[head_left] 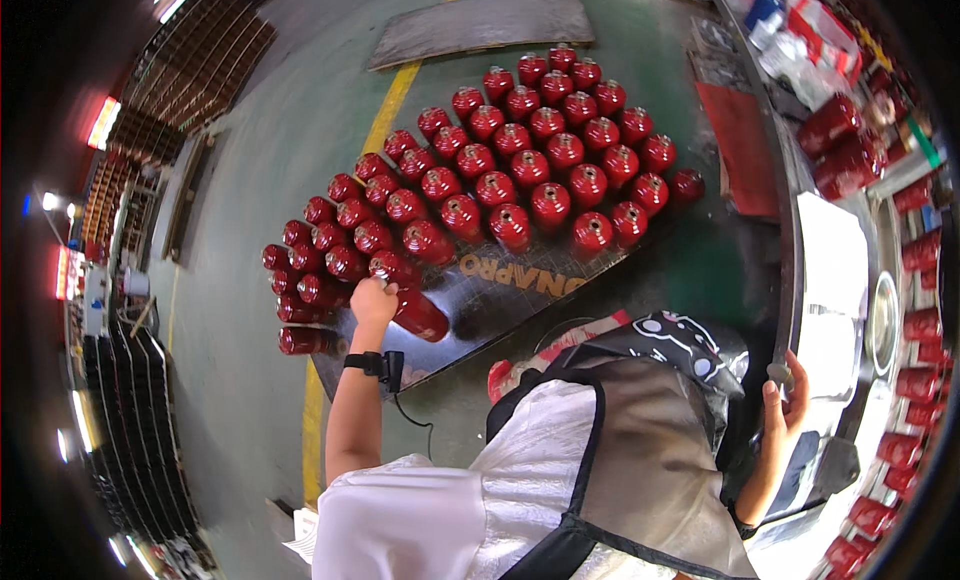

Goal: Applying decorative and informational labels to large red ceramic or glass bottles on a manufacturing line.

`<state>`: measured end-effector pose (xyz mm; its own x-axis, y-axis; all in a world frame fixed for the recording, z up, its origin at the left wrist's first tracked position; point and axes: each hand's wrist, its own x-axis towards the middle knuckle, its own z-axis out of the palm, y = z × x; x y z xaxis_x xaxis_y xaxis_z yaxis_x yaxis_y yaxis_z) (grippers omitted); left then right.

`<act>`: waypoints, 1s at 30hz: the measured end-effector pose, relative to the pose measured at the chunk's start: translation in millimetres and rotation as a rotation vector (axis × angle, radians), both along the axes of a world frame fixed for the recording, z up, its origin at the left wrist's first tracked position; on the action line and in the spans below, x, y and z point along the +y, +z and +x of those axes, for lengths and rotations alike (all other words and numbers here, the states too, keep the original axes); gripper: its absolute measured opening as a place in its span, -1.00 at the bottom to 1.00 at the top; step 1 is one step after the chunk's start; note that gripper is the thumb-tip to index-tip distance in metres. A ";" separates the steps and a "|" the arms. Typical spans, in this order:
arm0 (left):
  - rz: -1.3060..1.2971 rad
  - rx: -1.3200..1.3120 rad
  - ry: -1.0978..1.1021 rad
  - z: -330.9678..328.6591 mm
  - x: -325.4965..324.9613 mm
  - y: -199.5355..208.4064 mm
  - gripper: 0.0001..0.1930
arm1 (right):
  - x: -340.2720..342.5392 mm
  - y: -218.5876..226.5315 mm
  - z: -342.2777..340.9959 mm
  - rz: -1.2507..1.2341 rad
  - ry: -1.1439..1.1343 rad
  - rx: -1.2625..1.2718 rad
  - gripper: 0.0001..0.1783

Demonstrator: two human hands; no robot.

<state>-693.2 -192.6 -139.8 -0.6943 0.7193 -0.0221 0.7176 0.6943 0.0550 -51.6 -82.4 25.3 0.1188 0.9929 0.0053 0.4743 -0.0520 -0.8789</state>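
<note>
My left hand is closed at the neck end of a red fire extinguisher cylinder, which tilts at the near edge of a dark board. Around it stand rows of similar glossy red cylinders, upright, with open necks on top. Off to the right, beside the workbench, my right hand has its thumb and fingers closed on a small grey round piece. Its exact kind is too small to make out. A black strap with a small device is around my left wrist.
A long workbench runs along the right, bearing white sheets, red cylinders and plastic bags. More red cylinders line the far right. A grey board lies on the green floor beyond the rows. Stacked racks stand left.
</note>
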 end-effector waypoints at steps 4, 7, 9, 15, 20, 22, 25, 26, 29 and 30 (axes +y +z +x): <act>0.058 0.133 0.259 -34.4 -46.2 -28.1 -0.72 | 11.8 0.7 -15.7 -0.008 0.079 -0.026 -0.46; 0.069 0.184 0.399 -59.2 -59.1 -43.3 -0.75 | 15.7 2.9 -23.8 -0.015 0.118 -0.088 -0.47; 0.123 0.197 0.422 -74.2 -63.1 -50.1 -0.76 | 12.3 5.7 -26.8 0.002 0.155 -0.136 -0.48; 0.326 0.294 0.431 -95.1 -62.4 -81.7 -0.75 | 4.4 -4.5 -34.9 0.010 0.138 -0.044 -0.50; 0.217 0.235 0.494 -92.5 -44.2 -76.8 -0.72 | -11.4 2.7 -36.5 0.001 0.093 -0.126 -0.50; 0.189 0.244 0.467 -92.8 -56.3 -72.7 -0.69 | -13.4 3.5 -45.2 0.002 0.077 -0.088 -0.48; 0.125 0.202 0.456 -96.9 -58.8 -62.0 -0.67 | -16.6 9.6 -45.5 -0.017 0.035 -0.060 -0.46; 0.114 0.189 0.440 -92.5 -49.4 -59.5 -0.67 | -18.5 13.0 -42.2 -0.040 0.003 -0.055 -0.46; 0.200 0.156 0.374 -58.7 -12.7 -43.7 -0.61 | -27.2 30.6 -27.3 -0.086 -0.096 0.013 -0.45; 0.128 0.200 0.454 -42.5 2.3 -21.5 -0.55 | -30.1 37.6 -30.6 -0.116 -0.122 0.051 -0.45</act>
